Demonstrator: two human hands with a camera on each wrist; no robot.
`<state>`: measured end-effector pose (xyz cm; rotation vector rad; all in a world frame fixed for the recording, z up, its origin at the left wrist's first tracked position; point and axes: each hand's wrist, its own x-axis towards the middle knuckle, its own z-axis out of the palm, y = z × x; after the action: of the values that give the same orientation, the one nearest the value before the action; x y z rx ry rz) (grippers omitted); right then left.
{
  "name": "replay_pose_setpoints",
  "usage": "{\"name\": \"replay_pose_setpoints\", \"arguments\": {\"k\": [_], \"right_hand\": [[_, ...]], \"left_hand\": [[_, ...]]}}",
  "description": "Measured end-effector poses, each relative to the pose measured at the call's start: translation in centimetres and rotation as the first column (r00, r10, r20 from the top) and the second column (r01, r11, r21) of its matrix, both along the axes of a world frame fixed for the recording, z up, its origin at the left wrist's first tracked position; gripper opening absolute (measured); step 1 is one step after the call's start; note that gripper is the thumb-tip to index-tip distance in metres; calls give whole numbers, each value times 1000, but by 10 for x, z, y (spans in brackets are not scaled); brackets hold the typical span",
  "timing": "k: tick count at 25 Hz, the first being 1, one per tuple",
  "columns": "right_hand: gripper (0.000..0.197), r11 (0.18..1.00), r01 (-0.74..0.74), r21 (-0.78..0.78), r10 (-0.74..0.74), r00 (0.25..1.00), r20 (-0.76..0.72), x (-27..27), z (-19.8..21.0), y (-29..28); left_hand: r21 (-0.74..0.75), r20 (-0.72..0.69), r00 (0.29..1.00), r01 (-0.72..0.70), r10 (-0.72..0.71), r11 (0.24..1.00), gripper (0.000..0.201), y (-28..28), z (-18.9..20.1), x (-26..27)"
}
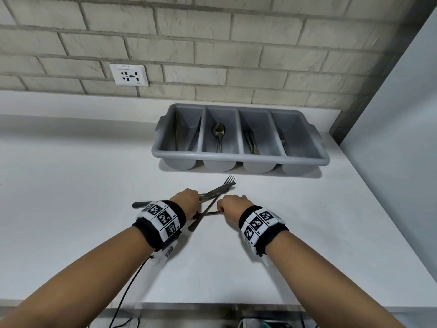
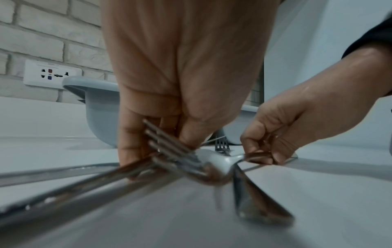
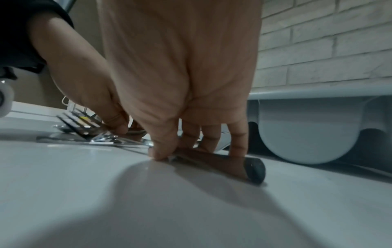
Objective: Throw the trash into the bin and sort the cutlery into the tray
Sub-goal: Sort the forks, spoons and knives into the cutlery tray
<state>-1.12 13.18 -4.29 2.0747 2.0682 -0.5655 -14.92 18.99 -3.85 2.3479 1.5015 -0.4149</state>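
A white countertop (image 1: 71, 174) runs up to a pale brick wall (image 1: 212, 43), with a white socket plate (image 1: 128, 75) set low in the bricks on the left. The counter's near edge shows at the bottom of the head view, with a cable hanging below it. The left stretch of counter lies open.

At centre a small pile of crossed cutlery lies on the counter, just in front of the tray. The left hand (image 1: 186, 201) has its fingers curled down onto a table knife (image 1: 218, 189) in the pile. A fork (image 1: 229, 179) points its tines toward the tray. The right hand (image 1: 233, 205) pinches the handle of a second fork (image 2: 214, 163) between thumb and fingers, low against the counter.

Behind, the grey four-compartment cutlery tray (image 1: 238, 158) sits near the wall, right of centre; a spoon (image 1: 219, 133) lies in its second compartment. A plain white panel (image 1: 402, 102) closes the right side.
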Motion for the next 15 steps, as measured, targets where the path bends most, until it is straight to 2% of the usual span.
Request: {"name": "replay_pose_setpoints", "arguments": {"k": [3, 5, 7, 9, 11, 12, 13, 15], "right_hand": [[27, 999, -5, -32, 4, 1000, -18, 13, -1, 0], [17, 999, 34, -26, -37, 993, -113, 26, 0, -3], [16, 993, 115, 8, -111, 968, -225, 43, 4, -9], [16, 974, 222, 40, -194, 916, -351, 66, 8, -16], [20, 929, 352, 116, -243, 815, -525, 89, 13, -23], [23, 873, 440, 211, -233, 756, -611, 97, 18, -28], [23, 773, 548, 321, -227, 710, -667, 105, 25, -31], [17, 504, 705, 499, -295, 684, -668, 120, 44, -30]], "left_hand": [[22, 89, 996, 26, -28, 999, 28, 5, 3, -2], [41, 162, 985, 59, -65, 997, 30, 9, 11, -2], [85, 266, 957, 96, -116, 992, 34, 13, 23, 0], [135, 422, 896, 90, -140, 987, 33, 18, 37, 2], [166, 577, 807, 39, -129, 985, 29, 28, 47, 6], [162, 638, 763, 3, -107, 987, 30, 34, 51, 10], [136, 691, 720, -36, -69, 990, 31, 39, 55, 13], [70, 746, 666, -100, 15, 992, 32, 46, 63, 25]]}}
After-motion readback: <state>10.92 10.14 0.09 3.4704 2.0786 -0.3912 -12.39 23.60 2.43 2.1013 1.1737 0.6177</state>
